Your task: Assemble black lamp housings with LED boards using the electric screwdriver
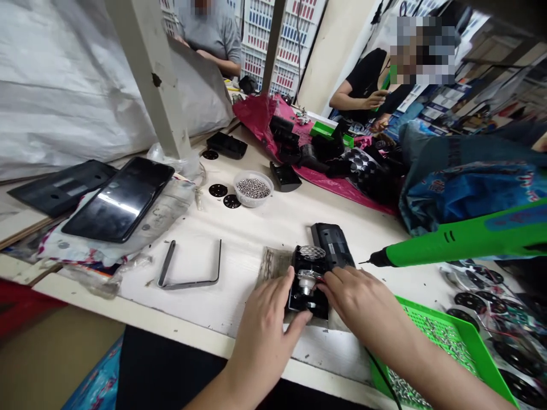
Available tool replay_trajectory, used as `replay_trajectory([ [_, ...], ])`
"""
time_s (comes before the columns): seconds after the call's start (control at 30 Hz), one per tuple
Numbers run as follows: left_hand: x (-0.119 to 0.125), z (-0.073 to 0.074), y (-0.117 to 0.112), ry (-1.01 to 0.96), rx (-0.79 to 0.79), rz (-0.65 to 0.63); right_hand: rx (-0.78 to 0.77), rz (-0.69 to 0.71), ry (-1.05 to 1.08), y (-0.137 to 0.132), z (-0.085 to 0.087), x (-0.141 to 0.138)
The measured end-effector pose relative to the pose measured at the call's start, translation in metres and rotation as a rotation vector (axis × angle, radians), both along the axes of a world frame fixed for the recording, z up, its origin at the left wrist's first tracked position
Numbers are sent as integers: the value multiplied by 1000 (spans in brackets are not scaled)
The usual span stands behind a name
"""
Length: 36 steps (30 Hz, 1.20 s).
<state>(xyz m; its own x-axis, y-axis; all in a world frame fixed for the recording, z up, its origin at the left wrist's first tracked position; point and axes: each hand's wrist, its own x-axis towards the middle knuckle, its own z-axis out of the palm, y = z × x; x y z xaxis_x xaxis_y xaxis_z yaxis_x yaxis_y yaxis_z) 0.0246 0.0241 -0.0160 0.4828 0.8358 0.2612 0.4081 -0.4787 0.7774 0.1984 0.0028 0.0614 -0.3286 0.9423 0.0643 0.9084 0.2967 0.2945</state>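
Observation:
My left hand point(267, 316) is closed around the near left side of a black plastic housing point(315, 310), which rests on a worn mat point(273, 265). Inside the housing sits a round silvery part point(305, 283), perhaps a small speaker. The fingers of my right hand point(352, 293) are pressed together at its right side, by a thin red wire; what they pinch is mostly hidden. A round metal mesh point(312, 252) shows at the housing's far end. Just beyond stands a second black housing point(333, 242), close to my right fingers.
A green electric screwdriver point(453, 242) juts in from the right above the table. Nearby are a green basket of screws point(482, 353) and wired discs point(478, 299). Leftward lie a bent metal bracket point(190, 283) and a phone point(122, 199); a tub of small metal pieces point(253, 188) stands farther back. Two people sit beyond.

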Motion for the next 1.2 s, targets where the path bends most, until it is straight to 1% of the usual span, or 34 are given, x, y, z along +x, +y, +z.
replay_trajectory([
  [0.17, 0, -4, 0, 23, 37, 11, -115, 45, 41, 7, -4, 7],
  [0.3, -1, -6, 1, 23, 40, 9, -145, 60, 106, 8, -7, 16],
  [0.4, -1, -3, 3, 16, 37, 1, -166, 61, 160, 7, -8, 19],
  [0.53, 2, 1, 5, 61, 28, -10, -124, 56, 170, 7, -10, 19],
  [0.63, 8, 1, 6, 94, 19, -9, -96, 58, 167, 7, -10, 18],
  [0.7, 11, -1, 8, 100, 7, 1, -105, 81, 166, 6, -6, 18],
  [0.8, 12, -2, 9, 98, -11, 9, -105, 105, 157, 4, 3, 19],
  [0.93, 12, -1, 9, 104, -34, -4, -89, 130, 96, 4, 12, 22],
  [1.2, 13, -1, 7, 109, -46, 17, -123, 158, 52, 15, 4, 16],
])
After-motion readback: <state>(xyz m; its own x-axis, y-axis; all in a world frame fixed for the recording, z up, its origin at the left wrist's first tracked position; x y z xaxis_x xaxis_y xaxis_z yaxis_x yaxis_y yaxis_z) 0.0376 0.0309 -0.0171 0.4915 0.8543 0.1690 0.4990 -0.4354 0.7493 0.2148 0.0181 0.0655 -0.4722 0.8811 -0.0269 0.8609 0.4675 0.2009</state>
